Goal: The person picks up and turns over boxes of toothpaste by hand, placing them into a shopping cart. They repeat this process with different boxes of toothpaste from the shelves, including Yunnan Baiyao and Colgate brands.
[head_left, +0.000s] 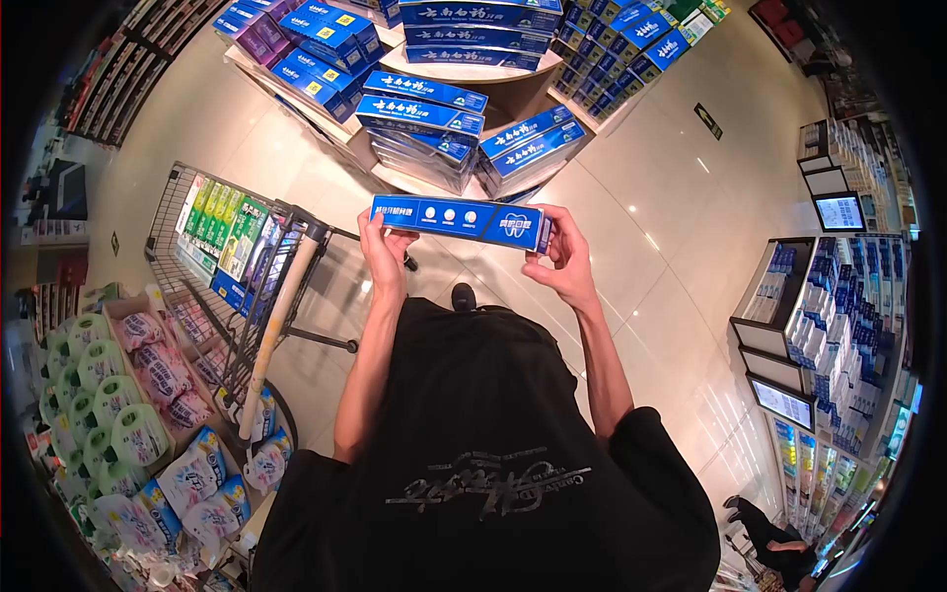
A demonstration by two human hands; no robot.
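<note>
A person in a black shirt (473, 414) holds a long blue box (459, 225) in midair between the torso and a tiered display stand (523, 92), the left hand (385, 242) and right hand (562, 259) pinching opposite ends, a grip that likely keeps it level and its printed face uncovered. Similar boxes (419, 115) lie stacked on the stand, their flat oblong shape apparently suited to piling. Smooth, glossy packaging contrasts with a wire-mesh cart (276, 331) and polished, light-reflecting floor tiles (641, 266).
</note>
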